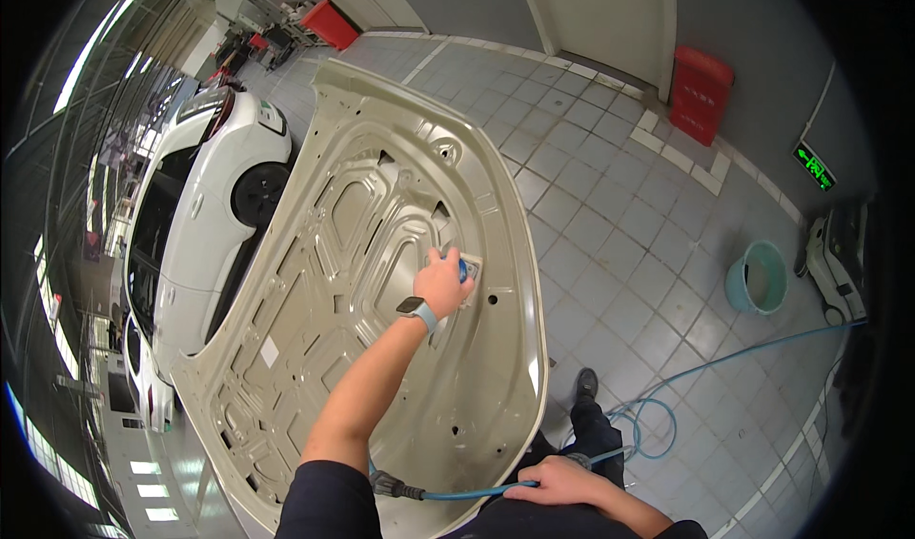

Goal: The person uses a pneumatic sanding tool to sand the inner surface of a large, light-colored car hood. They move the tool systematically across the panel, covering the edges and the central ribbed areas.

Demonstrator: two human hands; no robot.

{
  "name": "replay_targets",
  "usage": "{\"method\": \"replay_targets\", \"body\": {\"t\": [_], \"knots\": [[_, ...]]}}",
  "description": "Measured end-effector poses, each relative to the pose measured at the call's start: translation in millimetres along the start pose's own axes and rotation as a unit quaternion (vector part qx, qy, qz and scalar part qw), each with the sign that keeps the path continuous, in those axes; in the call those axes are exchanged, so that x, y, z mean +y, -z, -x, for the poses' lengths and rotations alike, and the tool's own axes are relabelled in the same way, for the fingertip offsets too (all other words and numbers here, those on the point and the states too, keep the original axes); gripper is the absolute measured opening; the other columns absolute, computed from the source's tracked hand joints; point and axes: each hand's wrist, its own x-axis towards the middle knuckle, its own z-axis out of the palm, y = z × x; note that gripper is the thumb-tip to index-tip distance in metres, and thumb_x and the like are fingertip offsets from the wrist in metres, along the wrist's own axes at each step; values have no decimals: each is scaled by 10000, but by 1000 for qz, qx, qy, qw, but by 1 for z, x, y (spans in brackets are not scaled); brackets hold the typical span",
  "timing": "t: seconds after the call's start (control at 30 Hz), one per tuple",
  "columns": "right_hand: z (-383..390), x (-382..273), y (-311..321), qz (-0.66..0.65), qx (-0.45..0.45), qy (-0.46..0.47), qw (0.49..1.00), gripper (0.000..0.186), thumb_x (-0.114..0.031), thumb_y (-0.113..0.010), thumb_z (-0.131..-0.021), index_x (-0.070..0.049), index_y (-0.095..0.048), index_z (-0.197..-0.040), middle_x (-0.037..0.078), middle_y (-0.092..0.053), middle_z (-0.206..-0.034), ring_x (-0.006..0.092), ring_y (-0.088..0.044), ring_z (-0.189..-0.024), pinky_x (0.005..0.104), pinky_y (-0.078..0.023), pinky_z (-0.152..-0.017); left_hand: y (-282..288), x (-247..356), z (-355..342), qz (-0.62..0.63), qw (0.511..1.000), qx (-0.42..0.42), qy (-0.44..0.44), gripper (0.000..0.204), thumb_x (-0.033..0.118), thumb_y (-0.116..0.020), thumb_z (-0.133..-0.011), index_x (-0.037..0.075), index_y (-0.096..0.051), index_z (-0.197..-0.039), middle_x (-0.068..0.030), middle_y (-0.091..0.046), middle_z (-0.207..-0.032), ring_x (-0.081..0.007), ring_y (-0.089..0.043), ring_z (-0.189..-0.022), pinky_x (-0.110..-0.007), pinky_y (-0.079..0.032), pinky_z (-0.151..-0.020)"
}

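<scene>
Head view, left hand (444, 284) grip closed on blue tool (463, 270) against hood panel (353, 253) (cream underside), right hand (560, 479) gripping blue hose (477, 492).

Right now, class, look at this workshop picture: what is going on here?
A person leans over a cream car hood panel lying underside up. The left hand presses a small blue-topped tool against the panel's inner frame. The right hand holds a blue hose near the panel's edge; it trails across the tiled floor. A white car stands to the left, a teal bucket to the right.
</scene>
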Motion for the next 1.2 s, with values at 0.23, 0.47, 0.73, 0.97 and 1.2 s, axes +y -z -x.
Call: {"method": "replay_targets", "body": {"t": [0.23, 0.47, 0.73, 0.97, 1.2], "knots": [[-10, -35, -74, 11, 1, 48, 999, 496, -504, -681, -1007, -52, -703, -804, 178, -587, -578, 395, -607, -546, 453, -474, -538, -3, -32, 116, -1, 996, -40, -75, 471, 310, -742, -862, 100, -556, -1241, -259, -568, -1151, -454, -694, -768, -526, -597, -695], [-25, -54, -164, 67, -82, 27, 994, 510, -474, -669, -1001, 7, -748, -853, 226, -697, -792, 417, -691, -774, 488, -554, -723, -9, -102, 242, -39, 984, -84, -150, 557, 332, -765, -847, 95, -535, -1295, -263, -569, -1176, -445, -709, -793, -528, -599, -682], [-58, -85, -240, 154, -217, 22, 964, 617, -546, -604, -1032, 40, -718, -876, 290, -677, -800, 485, -666, -792, 522, -546, -735, -17, -197, 406, 1, 989, -118, -91, 547, 327, -765, -833, 150, -554, -1306, -204, -565, -1225, -438, -703, -829, -526, -589, -730], [-74, -102, -267, 141, -230, 86, 959, 635, -564, -586, -1035, 29, -704, -841, 287, -641, -713, 500, -638, -723, 547, -516, -684, -13, -273, 522, 129, 978, -158, 31, 488, 294, -757, -837, 132, -605, -1272, -173, -609, -1227, -384, -692, -981, -469, -565, -867], [-71, -101, -259, 160, -239, 41, 957, 648, -566, -583, -1030, 44, -718, -855, 282, -672, -758, 492, -662, -779, 548, -534, -737, -24, -280, 495, 340, 924, -171, 37, 380, 269, -722, -833, 89, -650, -1159, -121, -654, -1113, -308, -639, -1040, -394, -511, -933]]}}
